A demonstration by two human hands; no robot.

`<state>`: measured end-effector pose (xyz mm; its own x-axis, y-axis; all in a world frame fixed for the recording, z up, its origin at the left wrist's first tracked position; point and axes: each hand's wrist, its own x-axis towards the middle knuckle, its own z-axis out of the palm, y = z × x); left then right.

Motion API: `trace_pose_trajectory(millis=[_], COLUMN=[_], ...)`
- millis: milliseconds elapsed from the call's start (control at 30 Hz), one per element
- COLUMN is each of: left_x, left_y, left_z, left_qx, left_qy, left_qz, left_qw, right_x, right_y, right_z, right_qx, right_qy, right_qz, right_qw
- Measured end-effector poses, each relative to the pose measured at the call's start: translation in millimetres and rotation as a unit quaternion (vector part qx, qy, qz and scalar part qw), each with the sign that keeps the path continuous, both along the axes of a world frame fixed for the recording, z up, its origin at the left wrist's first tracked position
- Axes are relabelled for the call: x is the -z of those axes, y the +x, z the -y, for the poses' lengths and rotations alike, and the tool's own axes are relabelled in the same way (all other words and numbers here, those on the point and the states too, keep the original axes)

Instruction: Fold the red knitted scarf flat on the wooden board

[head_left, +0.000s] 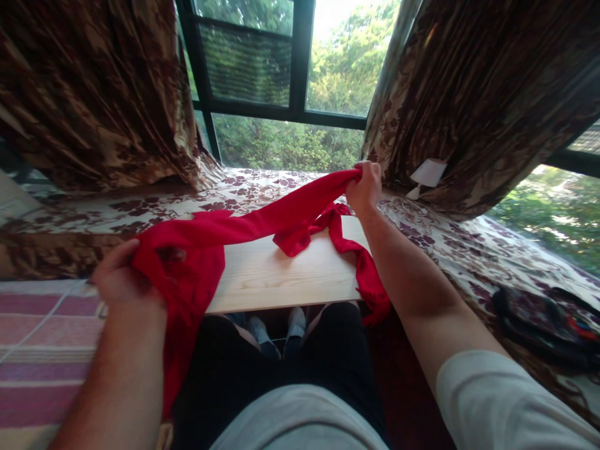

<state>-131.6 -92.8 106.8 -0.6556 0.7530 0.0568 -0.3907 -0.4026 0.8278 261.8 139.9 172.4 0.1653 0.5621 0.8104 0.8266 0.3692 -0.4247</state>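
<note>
Head view: your left hand point(129, 275) grips red cloth point(262, 224), fingertips partly hidden by folds. Your right hand point(368, 187), farther forward, pinches cloth between fingers. Cloth spans from left fingers to right, above pale wooden board point(290, 281). Loose folds hang below left fingers; below right fingers, more red cloth lies on board, trailing over its right end. White lamp point(428, 173) right of right fingers; striped cover point(42, 350) beyond left hand's outer side.
</note>
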Motion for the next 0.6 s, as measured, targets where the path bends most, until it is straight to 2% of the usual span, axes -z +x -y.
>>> trace_pose_trajectory(millis=[67,133,233,300,367,433,467,533,600], left_x=[4.5,12.4,28.0,36.8,41.9,42.7,41.6,37.2,31.7], left_y=[4,7,9,9,9,10,10,11,11], left_z=[-1,-3,-11,-17,-22,-24,-23,-19,-13], left_qx=[0.062,0.116,0.186,0.217,0.222,0.218,0.206,0.124,-0.015], left_qy=[-0.089,-0.194,-0.277,-0.307,-0.329,-0.338,-0.336,-0.342,-0.359], left_qz=[0.012,-0.022,-0.173,-0.343,-0.503,-0.600,-0.624,-0.646,-0.650], left_qw=[0.994,0.974,0.927,0.861,0.768,0.692,0.674,0.671,0.670], right_x=[-18.3,-29.3,-23.3,-6.7,12.2,26.5,30.7,33.5,32.7], right_y=[10,17,17,10,-2,-15,-20,-29,-34], right_z=[-7,-14,-20,-21,-19,-18,-18,-20,-26], right_qx=[0.090,0.149,0.122,0.081,0.058,0.043,0.040,0.046,0.059], right_qy=[-0.006,-0.055,-0.167,-0.223,-0.277,-0.326,-0.337,-0.330,-0.312], right_qz=[-0.076,-0.111,-0.054,-0.004,0.052,0.107,0.118,0.096,0.064], right_qw=[0.993,0.981,0.977,0.971,0.958,0.938,0.933,0.938,0.946])
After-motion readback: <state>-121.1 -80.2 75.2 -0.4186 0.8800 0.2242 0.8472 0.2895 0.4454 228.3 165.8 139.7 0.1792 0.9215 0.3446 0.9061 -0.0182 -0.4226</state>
